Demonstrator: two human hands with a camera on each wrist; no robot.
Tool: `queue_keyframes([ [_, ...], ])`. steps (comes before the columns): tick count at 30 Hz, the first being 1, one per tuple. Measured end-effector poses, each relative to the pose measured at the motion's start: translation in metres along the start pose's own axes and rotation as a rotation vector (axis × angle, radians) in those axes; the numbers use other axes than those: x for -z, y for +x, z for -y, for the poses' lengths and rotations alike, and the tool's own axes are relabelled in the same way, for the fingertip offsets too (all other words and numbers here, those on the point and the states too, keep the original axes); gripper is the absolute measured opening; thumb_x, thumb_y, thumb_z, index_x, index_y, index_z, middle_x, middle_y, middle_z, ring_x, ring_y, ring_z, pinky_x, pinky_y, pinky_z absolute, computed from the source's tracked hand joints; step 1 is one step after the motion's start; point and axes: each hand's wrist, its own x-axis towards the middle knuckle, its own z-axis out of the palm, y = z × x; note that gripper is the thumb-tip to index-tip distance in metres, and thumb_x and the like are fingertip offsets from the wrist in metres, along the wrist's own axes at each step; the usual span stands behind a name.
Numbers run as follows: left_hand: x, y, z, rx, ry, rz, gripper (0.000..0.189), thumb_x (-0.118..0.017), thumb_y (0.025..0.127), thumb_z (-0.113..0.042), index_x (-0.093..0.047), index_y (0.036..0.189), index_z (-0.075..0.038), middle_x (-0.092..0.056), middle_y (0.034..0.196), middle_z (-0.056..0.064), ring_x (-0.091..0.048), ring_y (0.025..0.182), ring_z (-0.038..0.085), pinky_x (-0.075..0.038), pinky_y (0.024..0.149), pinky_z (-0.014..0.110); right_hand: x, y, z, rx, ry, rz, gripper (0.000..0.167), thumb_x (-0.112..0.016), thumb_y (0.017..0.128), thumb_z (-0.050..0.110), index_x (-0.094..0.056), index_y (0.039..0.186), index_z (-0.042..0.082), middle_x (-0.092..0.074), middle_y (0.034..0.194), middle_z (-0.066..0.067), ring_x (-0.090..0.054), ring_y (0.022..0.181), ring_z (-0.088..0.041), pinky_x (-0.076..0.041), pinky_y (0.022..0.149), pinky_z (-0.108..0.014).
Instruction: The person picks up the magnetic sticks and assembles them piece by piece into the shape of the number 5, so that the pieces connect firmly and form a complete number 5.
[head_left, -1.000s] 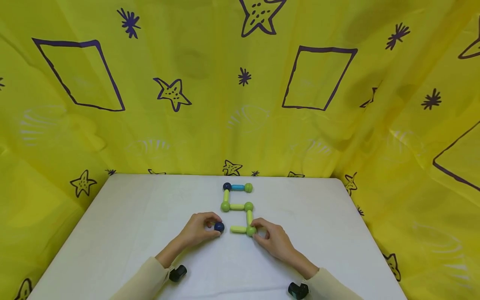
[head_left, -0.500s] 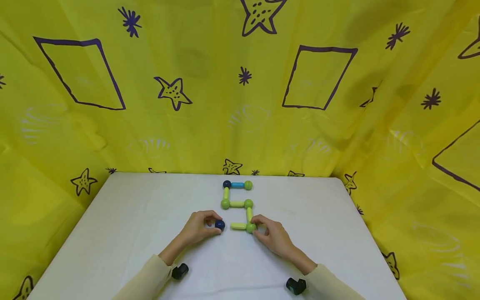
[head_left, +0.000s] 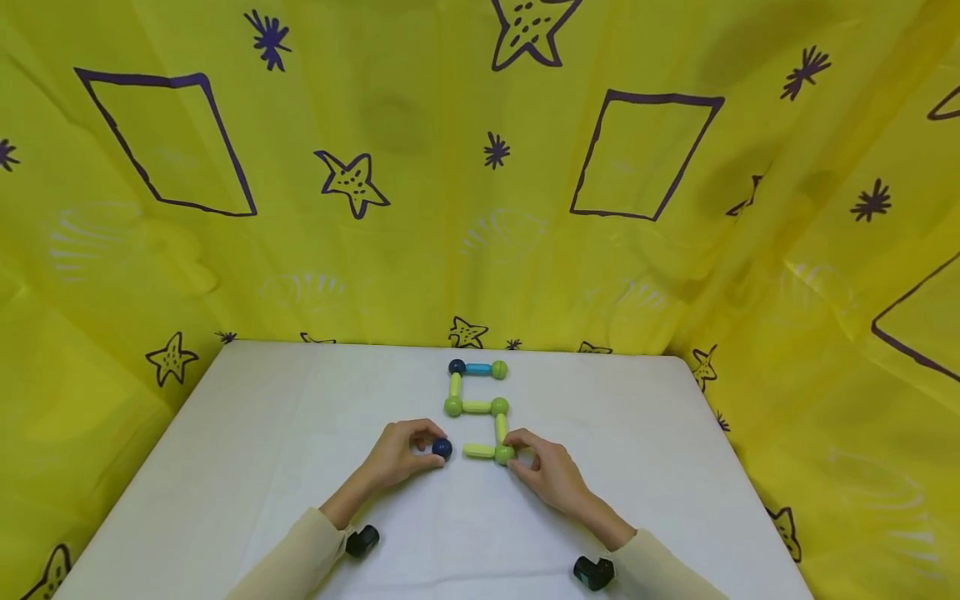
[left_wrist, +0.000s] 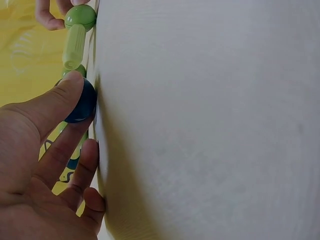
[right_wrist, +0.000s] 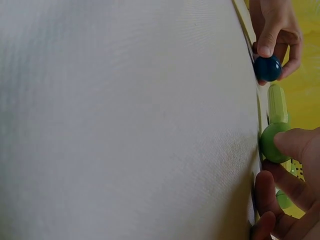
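In the head view my left hand (head_left: 399, 455) pinches a dark blue ball (head_left: 442, 448) between thumb and fingers, low at the table. A small gap parts this ball from the free end of a yellow-green magnetic rod (head_left: 478, 451). At that rod's other end is a green ball (head_left: 505, 455), which my right hand (head_left: 553, 477) grips with thumb and fingertips. From there a zigzag of rods and balls runs away from me, up to a blue rod (head_left: 478, 369) between another dark blue ball (head_left: 457, 367) and a green one (head_left: 499, 369). The right wrist view shows the gripped green ball (right_wrist: 275, 143) closely.
A white-covered table (head_left: 300, 392) lies under everything. Yellow curtains (head_left: 420, 250) with stars and outlined shapes hang behind it and at both sides. Each wrist carries a small black camera, one at the left (head_left: 363, 542) and one at the right (head_left: 594, 573).
The head view has shifted slightly. Both hands keep their holds, and the gap between the dark blue ball and the rod's end looks about the same.
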Motion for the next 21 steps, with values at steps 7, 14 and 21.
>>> queue_keyframes([
  [7, -0.0011, -0.0025, -0.0006, 0.013, -0.010, -0.010, 0.029, -0.090, 0.080, -0.018, -0.076, 0.105, -0.016, -0.072, 0.092, -0.008, -0.061, 0.080, 0.013, -0.049, 0.074, 0.028, -0.0023, 0.0001, -0.0023, -0.009, -0.008, 0.012, 0.032, -0.077, 0.093, 0.012, -0.067, 0.120, 0.025, -0.072, 0.117, 0.002, -0.045, 0.055, -0.001, -0.041, 0.052, -0.022],
  [14, -0.0031, 0.0008, -0.0054, 0.009, -0.019, -0.016, 0.029, -0.089, 0.081, -0.019, -0.076, 0.107, -0.016, -0.076, 0.097, -0.006, -0.062, 0.084, 0.014, -0.050, 0.077, 0.031, 0.0002, 0.0002, -0.0015, 0.002, -0.002, -0.001, 0.031, -0.077, 0.093, 0.012, -0.067, 0.120, 0.024, -0.072, 0.116, 0.003, -0.045, 0.054, -0.001, -0.040, 0.052, -0.022],
  [21, -0.0055, 0.0045, -0.0067, 0.033, 0.007, -0.004, 0.029, -0.088, 0.082, -0.020, -0.075, 0.108, -0.018, -0.075, 0.100, -0.007, -0.064, 0.089, 0.012, -0.050, 0.082, 0.032, 0.0011, -0.0003, -0.0031, 0.011, -0.003, 0.007, 0.031, -0.076, 0.093, 0.012, -0.067, 0.121, 0.024, -0.073, 0.117, 0.002, -0.045, 0.054, -0.001, -0.040, 0.052, -0.021],
])
